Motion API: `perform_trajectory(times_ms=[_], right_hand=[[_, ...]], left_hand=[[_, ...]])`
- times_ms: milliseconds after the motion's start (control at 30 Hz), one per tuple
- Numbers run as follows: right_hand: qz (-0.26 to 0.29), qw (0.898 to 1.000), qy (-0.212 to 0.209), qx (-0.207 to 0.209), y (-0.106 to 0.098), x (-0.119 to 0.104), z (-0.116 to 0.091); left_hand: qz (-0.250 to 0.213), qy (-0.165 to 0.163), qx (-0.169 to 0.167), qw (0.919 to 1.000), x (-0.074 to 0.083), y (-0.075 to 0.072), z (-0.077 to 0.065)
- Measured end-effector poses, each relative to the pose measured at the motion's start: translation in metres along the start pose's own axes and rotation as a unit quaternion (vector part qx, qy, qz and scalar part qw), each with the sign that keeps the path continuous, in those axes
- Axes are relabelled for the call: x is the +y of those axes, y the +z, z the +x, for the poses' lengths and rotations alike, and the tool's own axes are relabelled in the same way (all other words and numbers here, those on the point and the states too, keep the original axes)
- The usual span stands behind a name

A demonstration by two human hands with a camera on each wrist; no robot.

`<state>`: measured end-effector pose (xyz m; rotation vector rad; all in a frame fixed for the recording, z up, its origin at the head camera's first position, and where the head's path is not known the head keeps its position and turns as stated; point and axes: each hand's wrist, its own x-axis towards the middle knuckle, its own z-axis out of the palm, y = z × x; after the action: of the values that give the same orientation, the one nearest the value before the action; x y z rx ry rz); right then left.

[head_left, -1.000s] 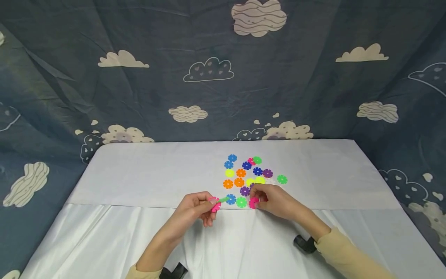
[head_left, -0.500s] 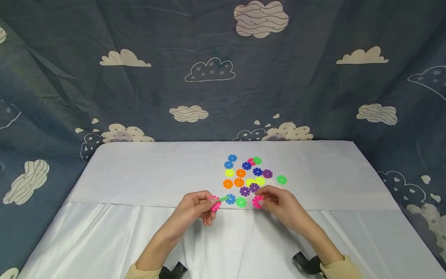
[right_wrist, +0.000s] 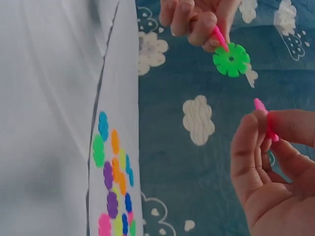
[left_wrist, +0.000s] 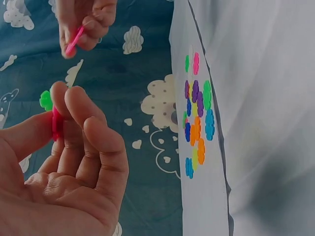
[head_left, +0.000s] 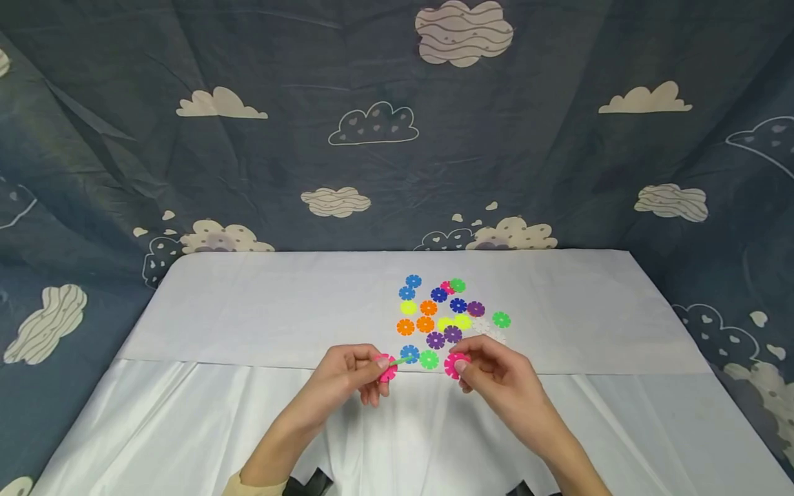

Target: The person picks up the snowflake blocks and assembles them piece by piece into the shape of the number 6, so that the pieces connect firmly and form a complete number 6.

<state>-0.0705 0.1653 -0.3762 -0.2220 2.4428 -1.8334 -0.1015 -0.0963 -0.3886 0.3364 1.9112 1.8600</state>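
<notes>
My left hand (head_left: 349, 377) pinches a pink notched plastic disc (head_left: 389, 373) between thumb and index finger. A green notched disc (right_wrist: 238, 65) is slotted into its edge, standing crosswise to it. Opposite, my right hand (head_left: 505, 386) pinches a second pink disc (head_left: 454, 366) by its right side, its flat face partly covered by the thumb. A gap separates the green disc from the right hand's pink disc. Both hands are raised over the table's near part. Just beyond them lie a light blue disc (head_left: 411, 353) and a green disc (head_left: 429, 359).
Several loose discs in orange (head_left: 425, 324), purple (head_left: 435, 340), yellow (head_left: 462, 322), dark blue (head_left: 458, 305) and clear plastic (head_left: 480, 325) lie scattered on the white-covered table (head_left: 260, 310). A dark cloud-print curtain (head_left: 372, 172) hangs behind the table.
My right hand has drawn a pink disc back from the pile, then turned it to face the left hand's piece. The left hand has barely moved, still holding the joined discs.
</notes>
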Motion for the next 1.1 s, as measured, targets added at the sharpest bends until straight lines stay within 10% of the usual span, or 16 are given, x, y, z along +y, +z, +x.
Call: perform_trajectory(times_ms=[267,633,1100], right_hand=[[0.04,0.999,-0.011,0.001,0.016,-0.001,0.0],[-0.04,0.999,-0.022,0.029,0.03,0.0,-0.005],[-0.005,0.999,-0.023,0.027,0.035,0.004,-0.003]], left_hand=[[-0.001,0.004,-0.027,0.9996,0.001,0.004,0.0],[-0.001,-0.001,-0.051,0.9987,-0.003,0.011,0.0],[0.073,0.008,-0.006,0.9973,-0.013,0.017,0.005]])
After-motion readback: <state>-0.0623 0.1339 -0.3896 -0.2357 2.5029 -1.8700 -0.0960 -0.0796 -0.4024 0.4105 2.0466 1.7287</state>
